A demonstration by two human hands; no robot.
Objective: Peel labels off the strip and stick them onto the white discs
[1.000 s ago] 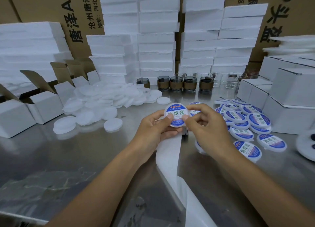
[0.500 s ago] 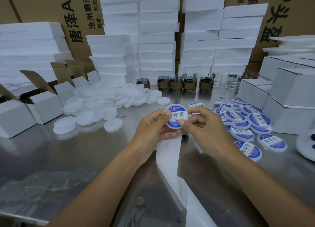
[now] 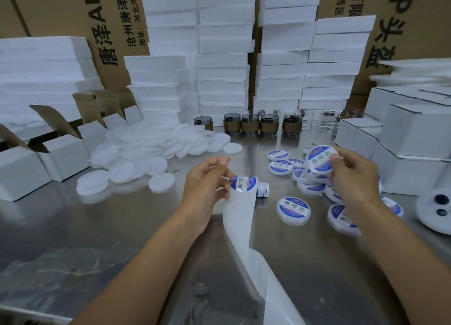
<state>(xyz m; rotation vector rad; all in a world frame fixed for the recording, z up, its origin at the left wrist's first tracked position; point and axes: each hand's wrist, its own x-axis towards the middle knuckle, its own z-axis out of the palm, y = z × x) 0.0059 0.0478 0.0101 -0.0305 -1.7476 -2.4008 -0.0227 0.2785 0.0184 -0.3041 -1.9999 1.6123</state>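
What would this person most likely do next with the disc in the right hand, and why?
Probably set the labelled disc down among the finished discs: the right hand holds it over that pile, label already on, while the left hand holds the strip with the next label ready.

The bare left forearm comes in from the lower left of the strip, and the bare right forearm from its lower right. The left hand sits at the strip's upper left edge, back toward the camera. Its fingers are curled and pinch that edge, with the thumb stretched out above. The right hand is well to the right of the strip and slightly higher. Its fingers are curled and grip a disc by the right rim, thumb tip on the disc's face.
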